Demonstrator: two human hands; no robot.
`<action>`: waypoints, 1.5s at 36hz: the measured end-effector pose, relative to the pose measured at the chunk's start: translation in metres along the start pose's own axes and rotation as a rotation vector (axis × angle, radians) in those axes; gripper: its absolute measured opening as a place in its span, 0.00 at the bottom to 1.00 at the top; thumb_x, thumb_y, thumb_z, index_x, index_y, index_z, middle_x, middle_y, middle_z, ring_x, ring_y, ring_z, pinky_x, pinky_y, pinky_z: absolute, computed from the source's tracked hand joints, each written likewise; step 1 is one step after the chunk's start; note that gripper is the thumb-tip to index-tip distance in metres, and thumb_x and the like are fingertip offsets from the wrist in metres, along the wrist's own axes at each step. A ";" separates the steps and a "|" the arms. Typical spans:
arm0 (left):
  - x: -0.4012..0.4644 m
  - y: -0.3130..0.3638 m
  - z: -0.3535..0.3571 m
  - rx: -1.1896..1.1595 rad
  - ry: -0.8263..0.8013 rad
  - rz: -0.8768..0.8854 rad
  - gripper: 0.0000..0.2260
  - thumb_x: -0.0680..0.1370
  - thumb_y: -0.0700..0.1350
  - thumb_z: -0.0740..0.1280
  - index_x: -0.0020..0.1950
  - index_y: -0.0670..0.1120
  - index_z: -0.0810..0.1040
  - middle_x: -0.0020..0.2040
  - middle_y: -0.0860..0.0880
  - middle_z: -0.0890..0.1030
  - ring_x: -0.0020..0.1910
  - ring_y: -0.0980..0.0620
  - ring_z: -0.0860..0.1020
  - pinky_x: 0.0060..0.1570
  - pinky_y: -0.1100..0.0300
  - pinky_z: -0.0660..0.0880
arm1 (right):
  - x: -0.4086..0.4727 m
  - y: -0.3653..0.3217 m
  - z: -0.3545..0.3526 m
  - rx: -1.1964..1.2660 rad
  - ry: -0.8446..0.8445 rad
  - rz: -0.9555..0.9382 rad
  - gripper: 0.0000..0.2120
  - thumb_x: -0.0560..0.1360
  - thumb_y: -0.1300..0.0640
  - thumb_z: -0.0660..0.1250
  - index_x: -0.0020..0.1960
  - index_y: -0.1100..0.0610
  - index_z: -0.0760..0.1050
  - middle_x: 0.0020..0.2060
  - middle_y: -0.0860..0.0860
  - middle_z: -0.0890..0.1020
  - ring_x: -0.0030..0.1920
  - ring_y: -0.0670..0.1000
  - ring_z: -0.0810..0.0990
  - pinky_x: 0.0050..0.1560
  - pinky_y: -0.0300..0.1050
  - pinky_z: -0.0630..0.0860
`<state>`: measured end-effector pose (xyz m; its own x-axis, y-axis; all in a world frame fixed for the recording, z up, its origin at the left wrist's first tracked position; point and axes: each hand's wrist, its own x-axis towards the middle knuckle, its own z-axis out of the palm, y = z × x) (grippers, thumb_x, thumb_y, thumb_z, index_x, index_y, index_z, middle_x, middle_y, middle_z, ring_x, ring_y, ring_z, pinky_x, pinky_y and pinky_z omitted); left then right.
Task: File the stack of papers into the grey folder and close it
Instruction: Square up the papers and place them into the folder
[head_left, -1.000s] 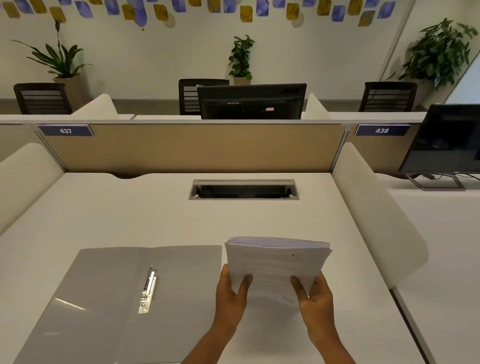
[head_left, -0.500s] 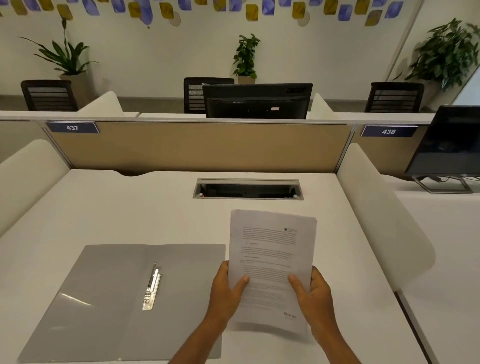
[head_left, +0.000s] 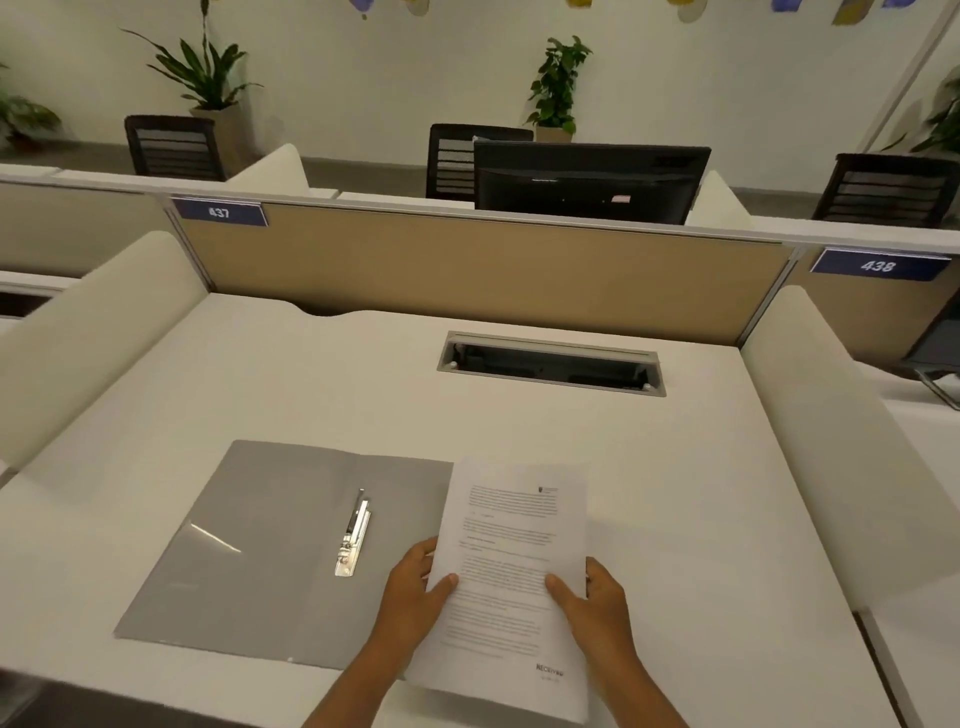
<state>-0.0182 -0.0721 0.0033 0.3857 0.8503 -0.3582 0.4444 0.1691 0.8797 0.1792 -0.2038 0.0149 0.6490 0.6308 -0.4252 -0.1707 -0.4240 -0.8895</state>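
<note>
Head view: the stack of papers (head_left: 511, 577), light, floppy and prone to fanning, sits pinched at its side edges by the left hand (head_left: 415, 590) and right hand (head_left: 597, 597), near the desk's (head_left: 675, 493) front edge. It overlaps the right flap of the open grey folder (head_left: 270, 551), whose metal fastener (head_left: 354, 535) lies flat. Smooth white desktop, beige partition (head_left: 467, 270) behind.

Grey folder (head_left: 270, 551) open flat, printed paper stack (head_left: 511, 577) overlapping its right edge
</note>
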 end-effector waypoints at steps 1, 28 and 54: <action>0.000 -0.003 -0.007 0.007 0.007 -0.007 0.20 0.79 0.42 0.72 0.65 0.56 0.69 0.54 0.65 0.76 0.50 0.64 0.78 0.45 0.73 0.77 | 0.000 -0.001 0.007 0.014 -0.010 0.015 0.11 0.77 0.57 0.75 0.57 0.49 0.80 0.50 0.45 0.87 0.45 0.45 0.87 0.39 0.38 0.83; -0.013 -0.103 -0.140 0.246 0.254 -0.046 0.14 0.78 0.48 0.74 0.55 0.66 0.75 0.55 0.60 0.82 0.54 0.55 0.81 0.64 0.49 0.78 | 0.022 0.005 0.125 0.127 -0.110 0.149 0.10 0.77 0.61 0.74 0.58 0.53 0.81 0.51 0.49 0.88 0.49 0.53 0.88 0.49 0.56 0.86; -0.017 -0.134 -0.123 0.639 0.155 0.130 0.46 0.65 0.80 0.64 0.78 0.60 0.62 0.79 0.56 0.61 0.77 0.50 0.61 0.74 0.42 0.59 | 0.027 -0.002 0.140 0.010 -0.125 0.093 0.12 0.79 0.59 0.72 0.61 0.54 0.79 0.53 0.49 0.86 0.49 0.51 0.86 0.38 0.41 0.83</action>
<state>-0.1834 -0.0483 -0.0701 0.3687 0.9138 -0.1706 0.8119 -0.2272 0.5377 0.0935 -0.0948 -0.0183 0.5325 0.6659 -0.5225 -0.2331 -0.4781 -0.8468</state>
